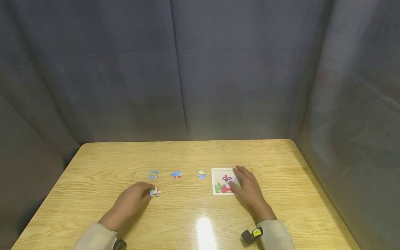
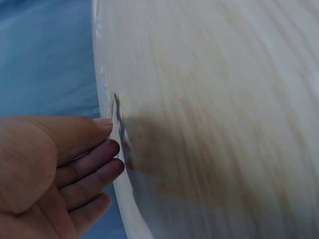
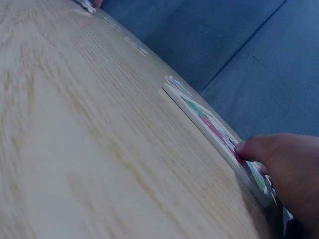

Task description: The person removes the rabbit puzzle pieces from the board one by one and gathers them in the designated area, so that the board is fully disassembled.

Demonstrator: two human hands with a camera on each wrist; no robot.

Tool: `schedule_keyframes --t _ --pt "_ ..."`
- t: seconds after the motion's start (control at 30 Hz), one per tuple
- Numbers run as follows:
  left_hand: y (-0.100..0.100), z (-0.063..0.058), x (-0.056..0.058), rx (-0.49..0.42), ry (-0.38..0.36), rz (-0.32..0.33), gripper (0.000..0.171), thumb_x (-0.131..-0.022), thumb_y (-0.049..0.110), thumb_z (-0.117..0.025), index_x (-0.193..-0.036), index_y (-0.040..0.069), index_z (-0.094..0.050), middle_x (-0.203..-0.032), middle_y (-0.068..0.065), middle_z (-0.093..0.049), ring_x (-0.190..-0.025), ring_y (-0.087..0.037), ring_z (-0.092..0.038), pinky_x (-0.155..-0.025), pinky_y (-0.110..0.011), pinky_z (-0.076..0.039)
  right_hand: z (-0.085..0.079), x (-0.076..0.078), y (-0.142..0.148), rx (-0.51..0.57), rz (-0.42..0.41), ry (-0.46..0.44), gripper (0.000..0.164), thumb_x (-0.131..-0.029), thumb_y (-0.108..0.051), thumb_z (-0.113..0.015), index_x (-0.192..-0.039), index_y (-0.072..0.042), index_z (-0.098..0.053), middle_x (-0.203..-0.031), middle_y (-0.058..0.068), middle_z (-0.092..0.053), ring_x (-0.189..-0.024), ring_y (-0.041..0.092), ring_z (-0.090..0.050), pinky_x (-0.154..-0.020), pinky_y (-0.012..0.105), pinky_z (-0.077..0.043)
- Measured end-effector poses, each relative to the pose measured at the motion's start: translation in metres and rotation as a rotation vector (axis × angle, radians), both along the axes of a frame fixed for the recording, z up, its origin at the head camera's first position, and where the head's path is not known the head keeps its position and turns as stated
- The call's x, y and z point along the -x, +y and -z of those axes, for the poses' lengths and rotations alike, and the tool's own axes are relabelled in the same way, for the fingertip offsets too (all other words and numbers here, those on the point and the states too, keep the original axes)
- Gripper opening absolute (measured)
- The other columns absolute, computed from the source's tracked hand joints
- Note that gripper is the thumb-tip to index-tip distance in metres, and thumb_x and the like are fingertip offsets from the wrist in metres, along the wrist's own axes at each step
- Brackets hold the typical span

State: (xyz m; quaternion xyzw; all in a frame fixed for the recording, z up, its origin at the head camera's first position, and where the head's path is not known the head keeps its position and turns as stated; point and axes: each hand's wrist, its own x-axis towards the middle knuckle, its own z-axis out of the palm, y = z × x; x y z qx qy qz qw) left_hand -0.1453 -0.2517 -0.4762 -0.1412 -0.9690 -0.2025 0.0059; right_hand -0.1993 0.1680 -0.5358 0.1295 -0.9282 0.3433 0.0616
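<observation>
My left hand (image 1: 132, 199) pinches a jigsaw piece (image 1: 155, 192) with blue, yellow and pink on it, between thumb and fingertips. In the left wrist view that piece (image 2: 110, 117) shows edge-on, tilted up just over the table. My right hand (image 1: 249, 185) rests over the right side of a white-framed puzzle board (image 1: 213, 184). Its thumb (image 3: 249, 148) lies on the partly assembled picture, a red and white animal with green beside it. The other fingers reach the board's far right edge and are mostly hidden in the right wrist view.
Three loose jigsaw pieces lie in a row left of the board: a blue and yellow piece (image 1: 201, 174) close to it, a blue and red piece (image 1: 177, 174), and a blue piece with a yellow figure (image 1: 154, 174). Grey curtains (image 1: 187, 69) stand behind and beside the wooden table (image 1: 187, 215).
</observation>
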Motion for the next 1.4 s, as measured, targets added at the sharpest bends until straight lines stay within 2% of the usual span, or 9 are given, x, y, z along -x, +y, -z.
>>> schedule_keyframes --t 0.47,0.67,0.97,1.23,1.4 --pt "-0.010 0.007 -0.003 0.075 0.089 0.048 0.028 -0.087 0.010 -0.072 -0.115 0.007 -0.067 -0.114 -0.008 -0.067 -0.103 -0.028 -0.065 -0.085 -0.042 -0.056 -0.001 0.000 0.000 0.001 0.003 0.000 0.061 -0.094 -0.037 -0.064 -0.143 -0.006 -0.047 -0.152 0.014 -0.036 -0.140 0.039 -0.029 -0.115 0.060 -0.014" --pt "-0.011 0.007 -0.004 0.094 0.112 0.071 0.030 -0.083 0.007 -0.076 -0.113 0.007 -0.068 -0.112 -0.006 -0.065 -0.093 -0.021 -0.066 -0.074 -0.030 -0.058 -0.002 0.000 -0.001 0.002 0.007 0.017 0.061 -0.093 -0.035 -0.066 -0.142 -0.006 -0.048 -0.151 0.015 -0.037 -0.139 0.039 -0.030 -0.115 0.060 -0.016" --pt "-0.012 0.007 -0.006 0.117 0.076 0.065 0.031 -0.084 0.008 -0.075 -0.113 0.007 -0.068 -0.107 -0.003 -0.064 -0.089 -0.015 -0.063 -0.073 -0.026 -0.057 -0.001 0.000 -0.002 -0.002 0.019 0.011 0.061 -0.092 -0.035 -0.067 -0.142 -0.006 -0.049 -0.151 0.015 -0.038 -0.140 0.039 -0.030 -0.114 0.060 -0.018" --pt "-0.012 0.004 -0.008 0.096 0.041 0.038 0.030 -0.086 0.008 -0.073 -0.115 0.007 -0.066 -0.109 -0.004 -0.063 -0.092 -0.019 -0.064 -0.075 -0.031 -0.058 0.001 0.000 -0.001 -0.006 0.014 0.006 0.060 -0.093 -0.036 -0.065 -0.143 -0.007 -0.047 -0.152 0.014 -0.036 -0.140 0.038 -0.029 -0.116 0.058 -0.014" --pt "-0.012 0.005 -0.009 0.091 0.039 0.035 0.029 -0.086 0.009 -0.074 -0.113 0.007 -0.066 -0.110 -0.004 -0.063 -0.091 -0.018 -0.064 -0.074 -0.031 -0.058 0.001 -0.001 -0.001 -0.002 0.010 0.009 0.061 -0.093 -0.036 -0.065 -0.143 -0.007 -0.048 -0.152 0.015 -0.036 -0.140 0.039 -0.028 -0.115 0.060 -0.015"
